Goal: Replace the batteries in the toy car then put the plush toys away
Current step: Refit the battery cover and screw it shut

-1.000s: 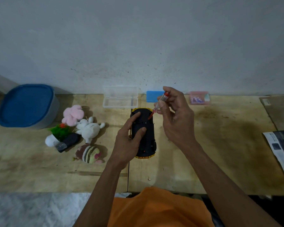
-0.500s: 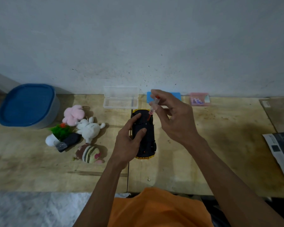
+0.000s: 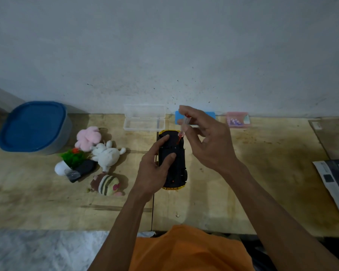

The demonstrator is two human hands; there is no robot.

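The toy car (image 3: 176,169) lies upside down on the wooden table, black underside up with a yellow rim. My left hand (image 3: 155,167) presses on it, thumb and forefinger on the underside. My right hand (image 3: 205,141) pinches a small clear-and-red screwdriver (image 3: 183,128) upright, its tip on the car's far end. Plush toys lie to the left: a pink one (image 3: 87,137), a white bunny (image 3: 106,155), a striped brown one (image 3: 107,184) and a green-and-white one (image 3: 71,161).
A blue-lidded tub (image 3: 33,127) stands at the far left. An open clear plastic box (image 3: 144,118), a blue item (image 3: 209,115) and a pink box (image 3: 238,119) line the wall. A newspaper (image 3: 335,182) lies at the right edge. A black object (image 3: 84,170) rests among the plush toys.
My right hand has lowered the screwdriver and swung it upright onto the car's far end. My left hand has stayed on the car.
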